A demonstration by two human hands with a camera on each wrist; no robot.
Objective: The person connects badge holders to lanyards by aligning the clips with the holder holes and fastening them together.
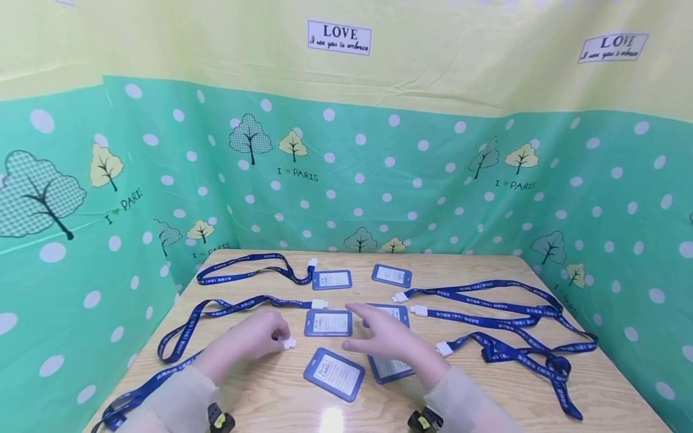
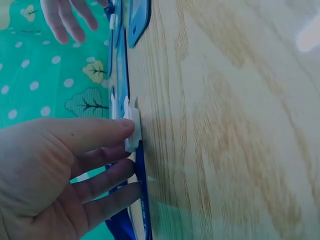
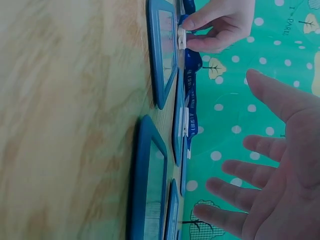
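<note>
My left hand [image 1: 258,334] pinches the white plastic clip [image 2: 133,131] of a blue printed lanyard [image 1: 143,386] between thumb and fingers, low over the table. The lanyard's strap trails toward the table's front left. To the right of that hand lies a blue ID card holder [image 1: 334,374], set at a slant. My right hand [image 1: 387,337] hovers over the right-hand card holders with its fingers spread, nothing in its grasp. It partly covers two of them, an upper holder [image 1: 399,314] and a lower holder [image 1: 390,368].
Two more lanyards lie at the left, their clips [image 1: 319,304] beside card holders [image 1: 328,323]. On the right, several lanyards [image 1: 489,323] overlap in loops. Farther back are two holders, one left [image 1: 332,279] and one right [image 1: 392,275]. A patterned curtain [image 1: 357,180] surrounds the wooden table.
</note>
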